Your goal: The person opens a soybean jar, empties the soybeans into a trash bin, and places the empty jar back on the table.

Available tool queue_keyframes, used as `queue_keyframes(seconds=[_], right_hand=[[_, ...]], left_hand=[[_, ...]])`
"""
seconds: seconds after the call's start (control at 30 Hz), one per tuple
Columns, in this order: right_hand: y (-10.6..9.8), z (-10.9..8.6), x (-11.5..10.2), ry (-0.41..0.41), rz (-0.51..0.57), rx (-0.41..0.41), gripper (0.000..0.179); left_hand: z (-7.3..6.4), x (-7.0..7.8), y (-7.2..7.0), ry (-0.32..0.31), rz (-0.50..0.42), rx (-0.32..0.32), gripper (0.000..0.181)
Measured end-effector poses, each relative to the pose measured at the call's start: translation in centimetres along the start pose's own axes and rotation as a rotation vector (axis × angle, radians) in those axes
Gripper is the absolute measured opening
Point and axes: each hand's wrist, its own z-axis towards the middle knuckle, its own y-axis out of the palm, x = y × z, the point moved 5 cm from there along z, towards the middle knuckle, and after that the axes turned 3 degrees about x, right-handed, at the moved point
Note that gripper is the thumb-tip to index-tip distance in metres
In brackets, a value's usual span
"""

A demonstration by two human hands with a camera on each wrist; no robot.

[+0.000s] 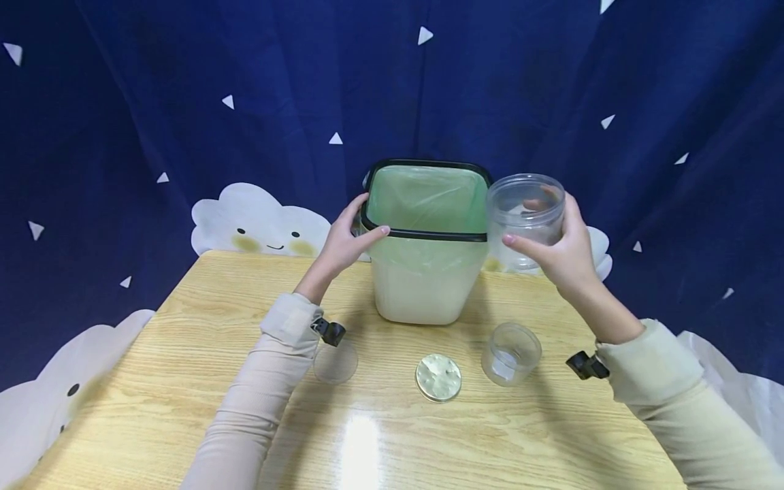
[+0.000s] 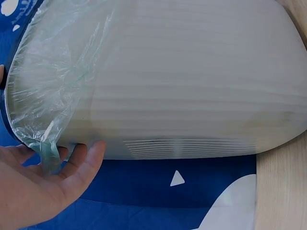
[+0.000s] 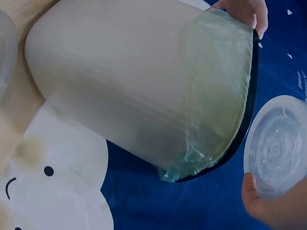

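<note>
A white trash can (image 1: 416, 292) with a black rim stands at the back of the table, lined with a thin green trash bag (image 1: 429, 197). My left hand (image 1: 349, 238) grips its left rim, thumb over the front edge. In the left wrist view, the fingers of the left hand (image 2: 53, 182) lie around a gathered bit of the bag below the rim. Raised beside the can's right rim is a clear plastic jar (image 1: 527, 221), held in my right hand (image 1: 566, 252). The right wrist view shows the jar's round base (image 3: 276, 148) toward the camera.
Nearer on the table (image 1: 214, 299) stands a smaller clear plastic jar (image 1: 511, 354) with a white piece inside. To its left lies a gold-coloured round lid (image 1: 438, 378). A clear round disc (image 1: 335, 362) lies beside my left sleeve. A dark blue curtain (image 1: 275, 88) hangs behind.
</note>
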Motion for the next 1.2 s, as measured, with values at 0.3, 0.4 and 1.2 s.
queue_keyframes(seconds=[0.3, 0.4, 1.2], right_hand=[[0.2, -1.5, 0.2, -0.034, 0.107, -0.01, 0.072], [0.4, -1.9, 0.2, -0.043, 0.139, -0.013, 0.072], [4.0, -7.0, 2.2, -0.06, 0.114, -0.161, 0.09]], left_hand=[[0.0, 0.0, 0.0, -0.002, -0.008, 0.001, 0.072], [0.0, 0.0, -0.1, -0.002, -0.008, 0.0, 0.072], [0.0, 0.1, 0.0, -0.002, -0.014, 0.001, 0.072]])
